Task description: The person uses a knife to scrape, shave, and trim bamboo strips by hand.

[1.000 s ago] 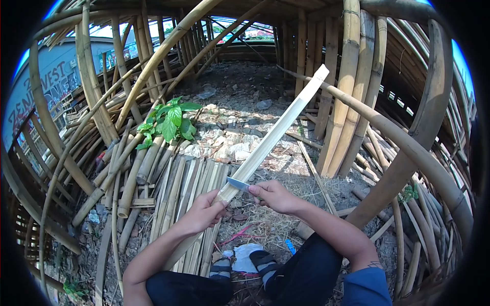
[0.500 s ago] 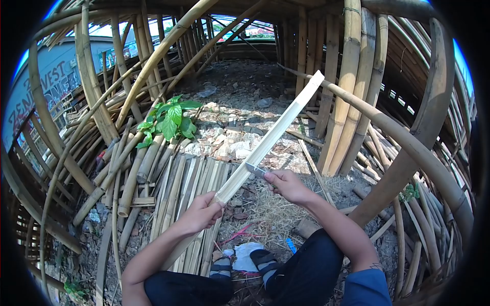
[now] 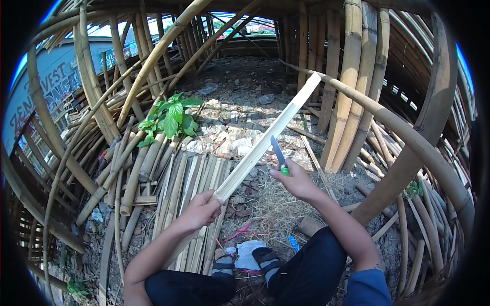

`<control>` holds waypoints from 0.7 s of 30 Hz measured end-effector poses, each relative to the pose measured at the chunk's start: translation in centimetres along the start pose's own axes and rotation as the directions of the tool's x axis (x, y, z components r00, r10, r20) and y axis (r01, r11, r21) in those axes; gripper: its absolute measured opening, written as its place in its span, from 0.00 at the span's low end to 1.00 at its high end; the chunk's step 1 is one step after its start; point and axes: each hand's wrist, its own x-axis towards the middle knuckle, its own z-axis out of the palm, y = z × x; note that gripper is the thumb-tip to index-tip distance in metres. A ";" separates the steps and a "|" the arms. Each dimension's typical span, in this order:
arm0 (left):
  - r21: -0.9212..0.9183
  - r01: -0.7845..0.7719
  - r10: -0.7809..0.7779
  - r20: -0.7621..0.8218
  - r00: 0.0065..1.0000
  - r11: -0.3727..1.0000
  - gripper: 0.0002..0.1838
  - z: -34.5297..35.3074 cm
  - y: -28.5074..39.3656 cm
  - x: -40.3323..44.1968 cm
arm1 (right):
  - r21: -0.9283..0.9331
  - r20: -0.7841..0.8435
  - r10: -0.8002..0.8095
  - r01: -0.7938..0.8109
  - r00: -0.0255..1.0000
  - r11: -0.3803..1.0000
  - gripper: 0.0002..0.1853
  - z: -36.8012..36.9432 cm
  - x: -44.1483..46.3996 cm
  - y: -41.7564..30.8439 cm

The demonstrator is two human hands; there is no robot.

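A long pale bamboo strip (image 3: 263,145) slants up and to the right in front of me. My left hand (image 3: 201,210) is closed around its lower part, and the strip's tail runs back under my left forearm. In my right hand (image 3: 295,182) is a knife (image 3: 278,151) with a green handle, fingers wrapped round the grip. Its blade points up, close to the right edge of the strip; whether it touches I cannot tell. Several split bamboo strips (image 3: 176,191) lie side by side on the ground beyond and below my left hand.
Thin shavings (image 3: 275,209) cover the ground between my hands and feet. A green leafy plant (image 3: 172,120) grows among bamboo poles at left. A slanting bamboo pole (image 3: 388,115) and upright posts (image 3: 347,102) stand at right. A blue object (image 3: 293,244) lies near my right knee.
The knife has swung from lying across the strip to pointing upward at its right side, and my right hand has turned. My left hand and the strip are nearly unmoved.
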 end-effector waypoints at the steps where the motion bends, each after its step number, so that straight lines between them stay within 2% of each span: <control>1: 0.001 -0.010 0.010 -0.015 1.000 1.000 0.06 -0.1 -0.1 0.1 | -0.019 -0.013 0.033 -0.033 0.999 0.999 0.18 0.2 0.1 0.4; 5: -0.030 -0.027 0.025 -0.062 0.998 0.999 0.06 -0.5 -0.2 0.3 | -0.110 0.009 0.075 -0.074 0.997 0.991 0.19 0.4 -0.1 -0.8; 7: -0.037 -0.023 0.021 -0.066 0.998 0.999 0.06 -0.6 0.1 0.4 | -0.206 0.013 -0.151 0.151 0.988 0.967 0.24 0.9 -0.6 -1.4; 11: -0.048 -0.013 0.009 -0.066 0.998 0.999 0.06 -0.3 0.4 0.5 | -0.298 0.086 -0.177 0.195 0.981 0.935 0.26 2.6 -0.8 -1.9; 13: -0.053 -0.010 0.007 -0.063 0.998 0.999 0.06 -0.1 0.5 0.6 | -0.333 0.067 -0.285 0.290 0.956 0.897 0.27 3.8 -0.9 -1.5; 14: -0.056 -0.009 0.005 -0.061 0.998 0.998 0.06 0.0 0.5 0.6 | -0.333 0.067 -0.285 0.291 0.956 0.897 0.27 4.4 -1.1 -1.5; 16: -0.048 -0.029 0.026 -0.066 0.998 0.998 0.06 0.2 0.8 0.5 | -0.417 0.149 -0.455 0.473 0.878 0.776 0.25 5.4 -1.3 -1.9; 19: -0.030 -0.066 0.063 -0.084 0.994 0.997 0.05 0.3 0.6 0.5 | -0.393 0.094 -0.558 0.546 0.824 0.740 0.22 6.7 -1.3 -2.0; 21: -0.018 -0.080 0.078 -0.101 0.992 0.997 0.04 0.3 0.6 0.5 | -0.417 0.109 -0.565 0.554 0.818 0.721 0.22 6.7 -1.2 -2.4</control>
